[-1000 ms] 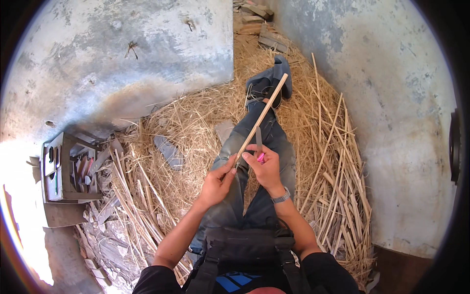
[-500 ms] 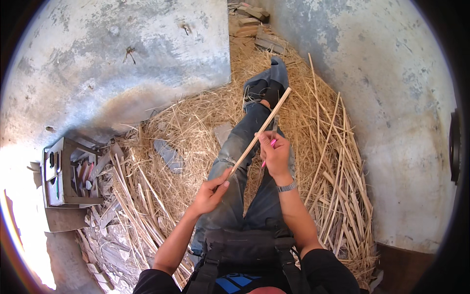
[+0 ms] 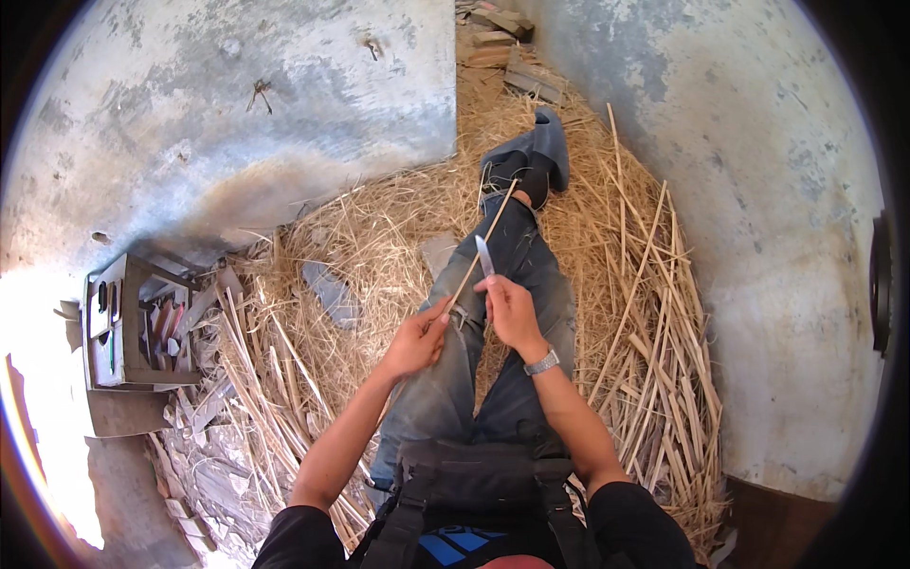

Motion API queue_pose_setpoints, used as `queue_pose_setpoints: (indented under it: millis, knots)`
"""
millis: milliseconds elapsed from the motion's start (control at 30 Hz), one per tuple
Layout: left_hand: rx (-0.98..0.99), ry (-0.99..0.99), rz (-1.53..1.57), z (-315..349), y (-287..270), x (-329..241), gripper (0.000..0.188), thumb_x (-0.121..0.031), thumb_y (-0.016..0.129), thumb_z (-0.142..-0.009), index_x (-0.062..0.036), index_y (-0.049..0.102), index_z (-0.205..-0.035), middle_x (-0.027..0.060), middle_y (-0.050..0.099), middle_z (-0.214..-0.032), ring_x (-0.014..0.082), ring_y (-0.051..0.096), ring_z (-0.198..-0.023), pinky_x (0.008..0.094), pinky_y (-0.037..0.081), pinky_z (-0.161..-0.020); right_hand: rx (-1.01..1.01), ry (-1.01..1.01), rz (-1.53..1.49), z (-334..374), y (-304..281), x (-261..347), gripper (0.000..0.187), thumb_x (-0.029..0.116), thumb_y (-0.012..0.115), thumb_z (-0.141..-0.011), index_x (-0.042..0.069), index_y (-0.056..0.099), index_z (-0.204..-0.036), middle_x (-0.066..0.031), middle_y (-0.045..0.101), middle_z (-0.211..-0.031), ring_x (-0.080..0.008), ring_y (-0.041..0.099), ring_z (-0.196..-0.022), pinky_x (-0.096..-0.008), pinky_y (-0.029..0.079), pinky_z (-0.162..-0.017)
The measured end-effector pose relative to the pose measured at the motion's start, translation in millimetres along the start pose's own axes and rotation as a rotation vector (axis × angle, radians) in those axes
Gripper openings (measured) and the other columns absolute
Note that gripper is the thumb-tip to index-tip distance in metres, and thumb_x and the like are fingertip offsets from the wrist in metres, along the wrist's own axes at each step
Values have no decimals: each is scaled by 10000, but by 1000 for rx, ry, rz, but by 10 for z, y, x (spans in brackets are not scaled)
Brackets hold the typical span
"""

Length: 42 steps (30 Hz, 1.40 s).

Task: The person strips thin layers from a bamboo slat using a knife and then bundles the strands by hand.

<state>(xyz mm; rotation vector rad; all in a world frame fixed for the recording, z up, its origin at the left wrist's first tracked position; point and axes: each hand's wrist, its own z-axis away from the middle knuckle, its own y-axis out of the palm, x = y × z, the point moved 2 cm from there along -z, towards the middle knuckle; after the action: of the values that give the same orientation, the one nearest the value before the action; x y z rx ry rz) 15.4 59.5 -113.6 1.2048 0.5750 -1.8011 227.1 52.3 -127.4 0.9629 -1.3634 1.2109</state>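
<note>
My left hand (image 3: 417, 341) is closed round the near end of a thin pale wooden strip (image 3: 492, 230), which slants away over my lower legs. In my closed right hand (image 3: 512, 309) is a small knife (image 3: 484, 254). Its blade points up and away from me, just right of the strip. A small gap seems to part blade and strip, though I cannot tell whether they touch. The knife's handle is hidden in my fingers. Both hands are over my outstretched legs (image 3: 438, 389), near the knees.
Shavings (image 3: 370, 228) cover the floor around my legs. Long wooden strips (image 3: 664, 398) are heaped at the right, and more strips (image 3: 275, 389) lie at the left. A small wooden cabinet (image 3: 118, 327) with things inside stands far left. Walls (image 3: 758, 237) curve round both sides.
The strip has turned from its broad face to a narrow edge, and its far end has shifted left. My right hand has come nearer and left, with the knife blade now showing upright.
</note>
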Motion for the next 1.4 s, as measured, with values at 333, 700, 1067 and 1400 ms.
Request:
queue_pose_setpoints:
  millis: [333, 700, 1067, 1400]
  knots:
    - [72, -208, 322, -158, 36, 8, 509, -240, 537, -1107, -127, 423, -1590, -68, 318, -640, 62, 345, -469, 239, 268, -434, 137, -172, 600, 100, 141, -20, 443, 423, 483, -1080, 60, 571, -842, -219, 612, -619, -456, 634, -622, -540, 477, -556]
    - [98, -294, 508, -206, 0, 109, 475, -196, 537, -1102, -131, 428, -1560, -62, 327, -628, 51, 291, -448, 237, 209, -399, 221, -258, 913, 40, 132, -33, 422, 425, 482, -1071, 61, 588, -885, -221, 641, -609, -442, 658, -574, -554, 525, -530]
    - [118, -268, 560, -132, -49, 133, 518, -184, 527, -1103, -148, 397, -1603, -64, 329, -650, 45, 288, -459, 223, 210, -393, 234, -390, 997, -210, 81, -145, 450, 456, 459, -1074, 68, 610, -902, -186, 636, -586, -402, 666, -551, -521, 528, -497]
    - [139, -315, 574, -67, 25, 136, 472, -169, 483, -1114, -152, 427, -1583, -62, 321, -661, 41, 270, -460, 203, 194, -384, -116, -223, 1082, -1080, -961, -387, 506, 461, 384, -1097, 54, 622, -914, -240, 683, -717, -472, 651, -621, -576, 505, -560]
